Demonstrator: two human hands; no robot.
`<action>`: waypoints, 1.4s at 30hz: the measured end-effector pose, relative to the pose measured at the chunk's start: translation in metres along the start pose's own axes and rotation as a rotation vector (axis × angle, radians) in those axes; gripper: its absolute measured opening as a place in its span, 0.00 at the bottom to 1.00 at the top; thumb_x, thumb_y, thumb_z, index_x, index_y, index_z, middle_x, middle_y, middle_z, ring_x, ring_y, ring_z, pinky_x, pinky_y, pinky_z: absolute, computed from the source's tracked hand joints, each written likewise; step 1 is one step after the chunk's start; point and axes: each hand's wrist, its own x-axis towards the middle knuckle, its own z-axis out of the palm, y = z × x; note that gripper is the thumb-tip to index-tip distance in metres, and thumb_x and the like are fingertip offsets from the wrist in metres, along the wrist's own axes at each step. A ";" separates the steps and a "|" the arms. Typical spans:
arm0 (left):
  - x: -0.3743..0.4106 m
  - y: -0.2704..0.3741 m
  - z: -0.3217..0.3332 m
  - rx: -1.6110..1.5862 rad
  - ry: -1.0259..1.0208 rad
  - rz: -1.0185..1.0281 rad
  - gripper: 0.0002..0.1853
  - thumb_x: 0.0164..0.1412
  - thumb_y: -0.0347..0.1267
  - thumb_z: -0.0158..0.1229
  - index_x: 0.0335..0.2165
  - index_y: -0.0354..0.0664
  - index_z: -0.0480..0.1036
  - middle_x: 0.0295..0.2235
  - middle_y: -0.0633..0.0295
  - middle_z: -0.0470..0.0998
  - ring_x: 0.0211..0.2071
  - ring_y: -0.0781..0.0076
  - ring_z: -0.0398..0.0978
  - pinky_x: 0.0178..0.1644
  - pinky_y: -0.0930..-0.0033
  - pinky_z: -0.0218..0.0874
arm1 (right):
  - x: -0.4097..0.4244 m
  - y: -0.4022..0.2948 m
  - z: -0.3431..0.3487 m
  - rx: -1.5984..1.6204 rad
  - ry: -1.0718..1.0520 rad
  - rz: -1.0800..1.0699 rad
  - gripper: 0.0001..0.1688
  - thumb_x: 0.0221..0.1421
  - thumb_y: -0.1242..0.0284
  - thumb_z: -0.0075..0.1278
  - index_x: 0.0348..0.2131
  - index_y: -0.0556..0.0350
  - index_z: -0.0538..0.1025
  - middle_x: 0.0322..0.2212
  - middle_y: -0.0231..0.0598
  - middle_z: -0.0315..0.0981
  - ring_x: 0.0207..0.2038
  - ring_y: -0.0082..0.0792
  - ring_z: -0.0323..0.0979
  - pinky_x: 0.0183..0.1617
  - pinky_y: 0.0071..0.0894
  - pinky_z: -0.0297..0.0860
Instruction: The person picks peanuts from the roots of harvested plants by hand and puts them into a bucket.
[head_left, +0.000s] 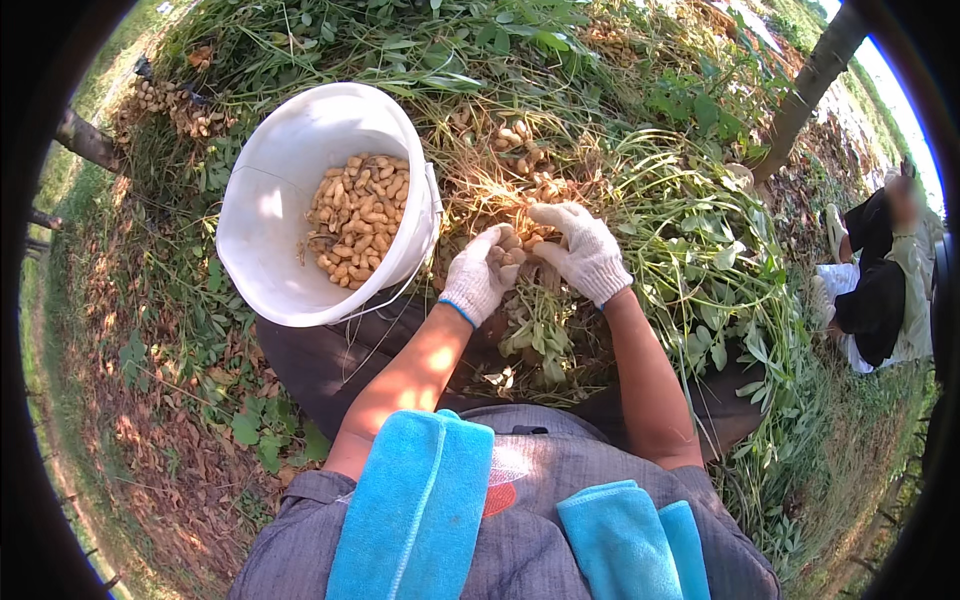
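Note:
Both my hands wear off-white knitted work gloves and meet over uprooted peanut plants. My left hand is palm up with curled, soiled fingertips; whether peanuts lie inside them I cannot tell. Thumb and forefinger of my right hand reach apart toward peanuts among the roots, and its other fingers are hidden. More unshelled peanuts cling to the dry roots just beyond. Left of my hands, a white plastic bucket tilts toward me, with a heap of picked peanuts inside.
Leafy peanut vines pile up at the right and across the far side. Another cluster of peanuts lies far left. A tree trunk rises at upper right, and a person sits beyond. Blue towels hang over my chest.

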 end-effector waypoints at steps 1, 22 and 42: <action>0.001 0.001 -0.005 -0.046 -0.008 -0.026 0.13 0.67 0.40 0.55 0.41 0.43 0.75 0.32 0.63 0.78 0.27 0.74 0.75 0.24 0.77 0.66 | 0.003 0.001 0.001 -0.157 -0.062 -0.040 0.21 0.51 0.68 0.60 0.47 0.44 0.78 0.41 0.42 0.76 0.43 0.45 0.77 0.45 0.41 0.74; -0.005 -0.020 -0.017 -0.100 -0.133 -0.019 0.16 0.69 0.44 0.55 0.43 0.42 0.74 0.34 0.61 0.80 0.27 0.73 0.77 0.25 0.75 0.69 | 0.005 0.006 0.003 -0.171 -0.231 -0.128 0.21 0.51 0.56 0.62 0.42 0.43 0.81 0.35 0.40 0.79 0.39 0.46 0.78 0.42 0.43 0.73; 0.004 -0.029 -0.030 0.103 -0.127 0.035 0.14 0.68 0.40 0.57 0.44 0.42 0.76 0.32 0.69 0.78 0.26 0.82 0.70 0.26 0.81 0.62 | -0.002 0.024 0.017 -0.495 -0.295 -0.297 0.15 0.55 0.57 0.57 0.33 0.47 0.78 0.31 0.40 0.74 0.36 0.46 0.76 0.38 0.45 0.73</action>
